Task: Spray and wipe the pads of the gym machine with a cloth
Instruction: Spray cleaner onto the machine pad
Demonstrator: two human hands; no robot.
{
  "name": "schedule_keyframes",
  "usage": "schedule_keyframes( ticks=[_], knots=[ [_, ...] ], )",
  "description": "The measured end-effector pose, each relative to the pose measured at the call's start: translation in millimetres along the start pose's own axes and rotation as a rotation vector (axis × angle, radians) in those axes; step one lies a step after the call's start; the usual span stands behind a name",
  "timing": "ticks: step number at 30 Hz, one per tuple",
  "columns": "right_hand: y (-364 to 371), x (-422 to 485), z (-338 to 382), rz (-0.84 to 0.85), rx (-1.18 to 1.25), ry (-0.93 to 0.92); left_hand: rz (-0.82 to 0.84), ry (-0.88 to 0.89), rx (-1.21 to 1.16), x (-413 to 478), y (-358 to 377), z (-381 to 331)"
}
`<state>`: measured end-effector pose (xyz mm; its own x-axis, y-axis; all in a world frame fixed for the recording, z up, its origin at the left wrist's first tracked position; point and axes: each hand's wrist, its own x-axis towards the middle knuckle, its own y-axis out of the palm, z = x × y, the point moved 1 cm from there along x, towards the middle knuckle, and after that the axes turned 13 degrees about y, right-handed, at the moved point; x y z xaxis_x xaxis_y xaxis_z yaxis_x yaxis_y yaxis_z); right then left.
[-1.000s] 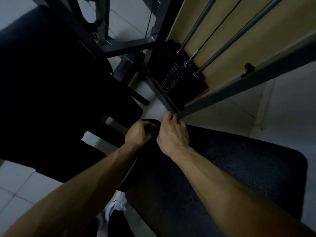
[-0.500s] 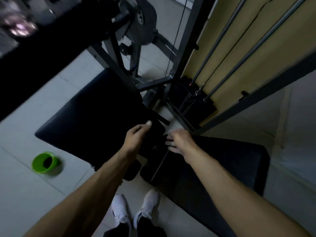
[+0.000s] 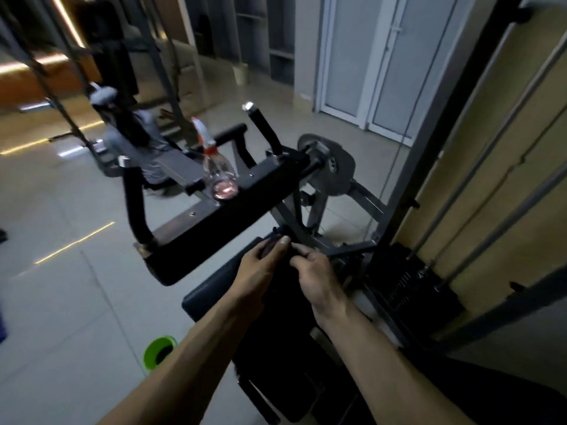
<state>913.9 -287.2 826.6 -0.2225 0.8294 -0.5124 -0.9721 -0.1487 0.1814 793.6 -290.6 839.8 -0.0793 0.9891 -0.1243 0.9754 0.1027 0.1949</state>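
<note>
Hands close together: left hand (image 3: 260,266) and right hand (image 3: 316,279), fingers of both curled, gripping dark cloth (image 3: 277,289) between them, left thumb raised. Cloth hangs below fingers, hard to tell from black seat pad (image 3: 211,291) behind. Long arm pad (image 3: 214,222) just beyond fingertips, up and left. Spray bottle (image 3: 219,171) upright on that pad, farther beyond fingers. Weight stack (image 3: 411,280) right of right-hand fingers. Green cup (image 3: 159,351) on floor, well left of fingers, nearer person.

No text is legible; marks on the weight stack (image 3: 405,283) are too small to read
</note>
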Motion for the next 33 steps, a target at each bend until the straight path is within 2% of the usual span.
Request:
schedule_keyframes(
  ticks=[5,8,10,13,16,19,23,27,33],
  knots=[
    [62,36,28,0.131,-0.021,0.006,-0.237,0.017,-0.025,28,-64,-39],
    [87,74,50,-0.043,-0.098,-0.052,-0.355,0.080,-0.087,62,-106,-62],
    [103,104,72,-0.149,-0.109,-0.103,-0.371,0.121,-0.068,90,-126,-78],
    [130,158,106,-0.209,-0.170,-0.171,-0.328,0.155,-0.012,134,-143,-95],
    [143,216,128,-0.352,-0.351,-0.208,-0.325,0.159,0.014,174,-155,-97],
    [149,248,136,-0.393,-0.493,-0.221,-0.338,0.113,0.035,199,-162,-94],
    [140,240,136,-0.377,-0.466,-0.261,-0.320,0.063,0.043,218,-160,-79],
    [104,206,117,-0.473,-0.412,-0.355,-0.263,0.045,0.088,218,-130,-64],
    [24,147,69,-0.671,-0.569,-0.416,-0.016,0.032,0.237,190,-60,-14]
  ],
)
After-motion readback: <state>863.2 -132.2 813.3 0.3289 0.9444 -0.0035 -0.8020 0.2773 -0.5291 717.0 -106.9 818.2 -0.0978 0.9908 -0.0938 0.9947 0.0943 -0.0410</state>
